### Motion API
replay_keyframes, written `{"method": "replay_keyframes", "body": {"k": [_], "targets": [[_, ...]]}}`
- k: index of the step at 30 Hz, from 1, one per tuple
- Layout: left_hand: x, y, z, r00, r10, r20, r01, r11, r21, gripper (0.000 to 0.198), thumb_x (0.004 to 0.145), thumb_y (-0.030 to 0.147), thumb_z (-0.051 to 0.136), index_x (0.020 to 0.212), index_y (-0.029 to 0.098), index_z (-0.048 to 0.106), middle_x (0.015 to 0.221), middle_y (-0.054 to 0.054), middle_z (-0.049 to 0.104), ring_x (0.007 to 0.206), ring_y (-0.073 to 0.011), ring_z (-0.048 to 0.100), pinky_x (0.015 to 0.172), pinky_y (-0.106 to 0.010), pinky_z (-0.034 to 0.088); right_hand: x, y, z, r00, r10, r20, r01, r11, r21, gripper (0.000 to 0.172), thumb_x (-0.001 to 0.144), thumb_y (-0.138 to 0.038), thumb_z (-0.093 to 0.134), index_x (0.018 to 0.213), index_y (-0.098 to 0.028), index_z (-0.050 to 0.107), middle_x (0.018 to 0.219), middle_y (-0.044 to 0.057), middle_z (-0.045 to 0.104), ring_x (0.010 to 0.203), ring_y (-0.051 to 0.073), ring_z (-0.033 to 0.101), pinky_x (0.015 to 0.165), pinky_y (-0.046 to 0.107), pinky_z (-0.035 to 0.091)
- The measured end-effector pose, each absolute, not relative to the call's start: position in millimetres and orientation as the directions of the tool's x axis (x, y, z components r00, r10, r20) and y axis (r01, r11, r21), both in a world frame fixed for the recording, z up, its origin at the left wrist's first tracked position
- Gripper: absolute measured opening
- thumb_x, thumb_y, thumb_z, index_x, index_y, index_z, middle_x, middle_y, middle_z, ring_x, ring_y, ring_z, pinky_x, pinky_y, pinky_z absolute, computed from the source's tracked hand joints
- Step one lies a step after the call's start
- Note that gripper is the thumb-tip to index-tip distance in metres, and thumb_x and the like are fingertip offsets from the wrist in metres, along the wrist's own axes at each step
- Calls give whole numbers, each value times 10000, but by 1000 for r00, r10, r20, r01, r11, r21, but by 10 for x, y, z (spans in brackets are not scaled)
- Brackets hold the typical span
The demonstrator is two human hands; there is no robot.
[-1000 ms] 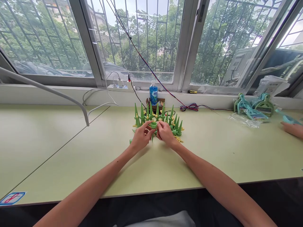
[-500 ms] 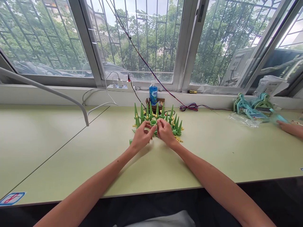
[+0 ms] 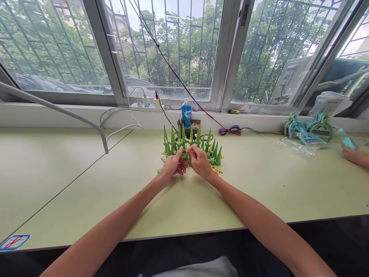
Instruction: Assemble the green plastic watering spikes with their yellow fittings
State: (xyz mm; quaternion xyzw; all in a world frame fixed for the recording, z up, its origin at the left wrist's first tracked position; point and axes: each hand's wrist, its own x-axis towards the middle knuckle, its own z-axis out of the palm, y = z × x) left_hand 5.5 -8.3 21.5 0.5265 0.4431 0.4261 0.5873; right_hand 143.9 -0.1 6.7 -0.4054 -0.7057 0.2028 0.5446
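Observation:
My left hand (image 3: 173,166) is closed around a green plastic ring-shaped piece (image 3: 184,153), its round opening turned toward me. Just right of it, my right hand (image 3: 199,161) has its fingers pinched together close to the ring; whatever is between those fingertips is too small to make out. Behind both hands stand several green plastic spikes (image 3: 173,141), points up, some with small yellow valves on them. Loose yellow valve pieces (image 3: 216,169) lie by my right wrist. A green cap-like part (image 3: 159,171) shows beside my left wrist.
A blue liquid bottle (image 3: 186,114) stands in a small brown box behind the spikes. Bundled cable (image 3: 230,130) lies to its right. Teal hangers (image 3: 300,129) and plastic wrap are farther right, near another person's hand (image 3: 353,154). A white curved tube (image 3: 86,119) crosses the left side.
My left hand has turned and shifted slightly left with the green piece, tipping its opening toward me. My right fingers have moved a little left. The other person's hand moved right.

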Motion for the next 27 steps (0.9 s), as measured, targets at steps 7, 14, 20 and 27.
{"method": "replay_keyframes", "body": {"k": [7,14,20,27], "targets": [[51,-99,227,277,957,-84,-59,104,993,594,771,710,533,601,143,568,610,-45,555,477,-119,520,426,-242,412,1436,-7,68,-83,788,610,369,593,-716,316,968,-389,358,702,-218,356,607,-42,386,550,118,343,560,252,277],[51,-98,260,274,948,-161,-81,189,979,528,766,641,586,623,133,591,632,-44,564,477,-116,525,416,-242,414,1444,-4,53,-95,783,615,365,602,-710,301,969,-369,358,708,-217,362,605,-44,385,550,117,342,560,246,279],[48,-115,290,306,931,-201,-126,249,960,455,770,567,606,643,131,593,649,-44,575,488,-108,526,419,-234,419,1448,-5,48,-117,788,605,355,602,-715,295,969,-367,355,714,-218,361,615,-42,391,561,118,352,567,245,287],[39,-100,276,329,928,-176,-187,247,951,353,806,492,595,731,146,591,675,-37,583,490,-114,534,420,-245,429,1448,4,47,-122,790,601,354,601,-717,286,965,-375,361,726,-218,379,614,-42,399,555,117,356,555,243,280]]}}
